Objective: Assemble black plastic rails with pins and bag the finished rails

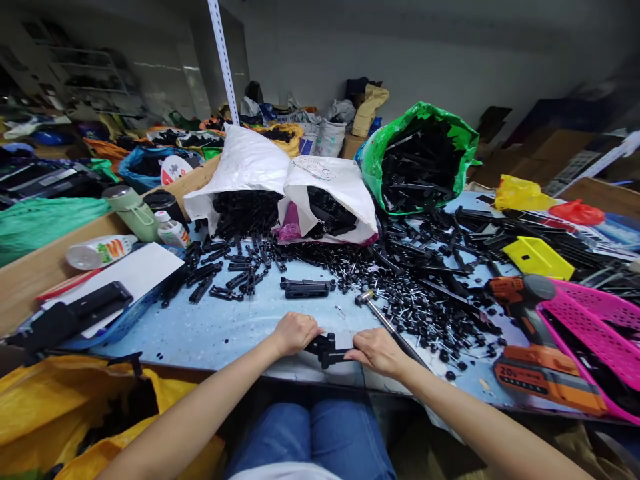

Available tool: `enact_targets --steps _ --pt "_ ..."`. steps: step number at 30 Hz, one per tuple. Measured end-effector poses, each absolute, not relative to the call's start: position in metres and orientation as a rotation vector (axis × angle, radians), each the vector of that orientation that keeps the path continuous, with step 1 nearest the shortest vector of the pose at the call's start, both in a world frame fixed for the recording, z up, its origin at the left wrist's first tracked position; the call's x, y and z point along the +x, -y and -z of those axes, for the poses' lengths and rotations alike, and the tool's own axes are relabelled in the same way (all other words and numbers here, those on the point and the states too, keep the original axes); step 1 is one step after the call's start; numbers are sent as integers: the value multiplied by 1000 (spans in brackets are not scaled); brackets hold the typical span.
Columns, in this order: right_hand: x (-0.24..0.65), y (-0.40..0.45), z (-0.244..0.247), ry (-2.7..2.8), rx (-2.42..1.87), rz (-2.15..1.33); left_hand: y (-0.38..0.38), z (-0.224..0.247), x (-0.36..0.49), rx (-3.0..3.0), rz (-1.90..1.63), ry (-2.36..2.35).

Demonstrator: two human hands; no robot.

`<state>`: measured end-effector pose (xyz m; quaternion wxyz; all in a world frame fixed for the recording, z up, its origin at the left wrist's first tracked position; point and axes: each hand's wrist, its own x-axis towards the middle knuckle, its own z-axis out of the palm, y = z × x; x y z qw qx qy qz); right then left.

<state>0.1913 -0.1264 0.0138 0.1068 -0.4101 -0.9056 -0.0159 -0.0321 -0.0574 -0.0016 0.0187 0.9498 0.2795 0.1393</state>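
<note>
Between my two hands, over the front edge of the table, is a black plastic bracket (327, 350) with a cross-shaped middle. My left hand (296, 333) is closed on its left end. The bracket's right arm is pinched in the fingers of my right hand (375, 350). Just beyond lies a hammer (385, 320), its handle running down behind my right wrist. A small stack of black plastic pieces (307, 288) rests on the blue tabletop (200, 333) ahead of my left hand. To the right, screws and small black knobs (425, 320) lie scattered in a heap.
White sacks (255, 160) and a green bag (373, 167) of black parts stand at the back. An orange cordless drill (540, 347) lies beside a pink basket (600, 320) on the right. Bottles (100, 252) and a phone (100, 307) are on the left, above a yellow bag (50, 393).
</note>
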Motion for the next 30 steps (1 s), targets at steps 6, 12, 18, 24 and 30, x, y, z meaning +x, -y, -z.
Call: enact_targets --steps 6,12,18,24,30 --pt "183 157 -73 2574 -917 -149 104 -51 -46 2868 -852 -536" --pt "144 199 -90 2149 -344 -846 184 -66 -35 2393 -980 -290" --pt "105 161 -12 1370 -830 -598 172 -29 -13 2531 -1135 -584" --pt "138 16 -11 1894 -1567 -372 88 -4 -21 2932 -915 -987" --pt "135 -117 -33 1856 -1897 -315 24 6 -26 2929 -457 -1251"
